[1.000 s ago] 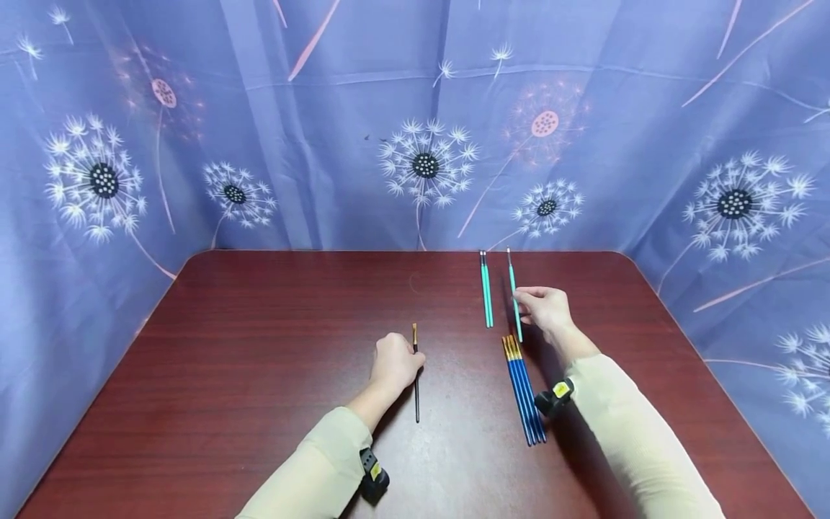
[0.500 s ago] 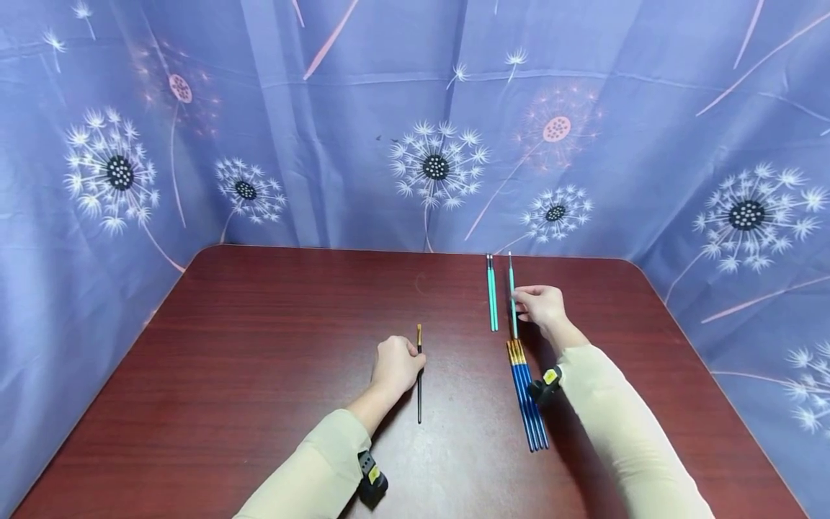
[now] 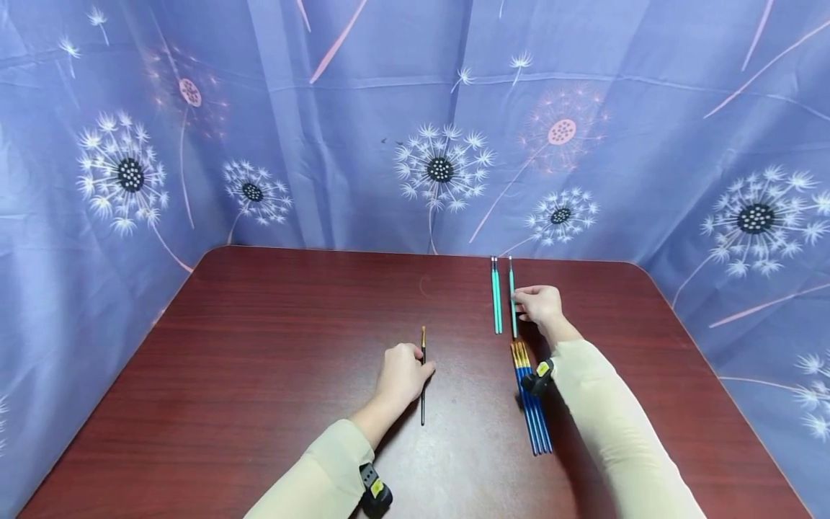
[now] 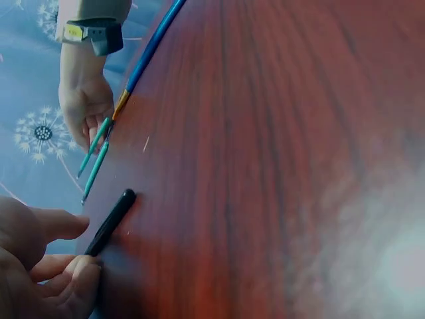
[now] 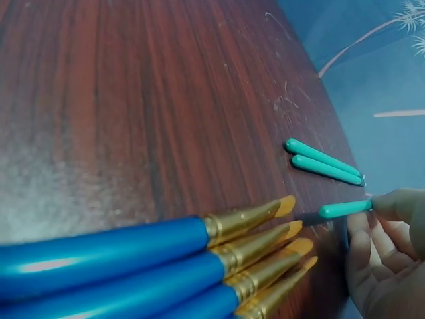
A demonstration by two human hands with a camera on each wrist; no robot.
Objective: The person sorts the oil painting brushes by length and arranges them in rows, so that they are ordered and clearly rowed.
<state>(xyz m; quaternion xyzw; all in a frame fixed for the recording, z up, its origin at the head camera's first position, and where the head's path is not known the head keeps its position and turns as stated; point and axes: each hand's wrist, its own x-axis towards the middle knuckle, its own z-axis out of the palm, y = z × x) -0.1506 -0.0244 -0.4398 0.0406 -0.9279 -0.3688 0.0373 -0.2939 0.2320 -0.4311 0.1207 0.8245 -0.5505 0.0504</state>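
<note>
My left hand [image 3: 400, 371] is at a black paintbrush [image 3: 423, 414] with a golden ferrule, lying on the table. In the left wrist view the thumb [image 4: 63, 224] stands off the black handle [image 4: 114, 220], while the other fingers touch it. My right hand [image 3: 541, 303] pinches a slim teal-handled tool [image 3: 512, 277] with a thin metal tip; its butt end shows in the right wrist view [image 5: 345, 209]. Left of it lie two matching teal-handled tools [image 3: 496, 299]. Several blue paintbrushes [image 3: 533, 411] lie side by side below the right hand, partly hidden by the wrist camera.
The reddish-brown wooden table [image 3: 272, 346] fills the lower view. Blue curtains [image 3: 350, 144] with dandelion prints hang along its back and sides. Dark wrist cameras [image 3: 376, 491] sit on both sleeves.
The left thumb has lifted away from the black paintbrush. My right hand has lowered and straightened the teal-handled tool above the blue paintbrushes. The head view has shifted slightly.
</note>
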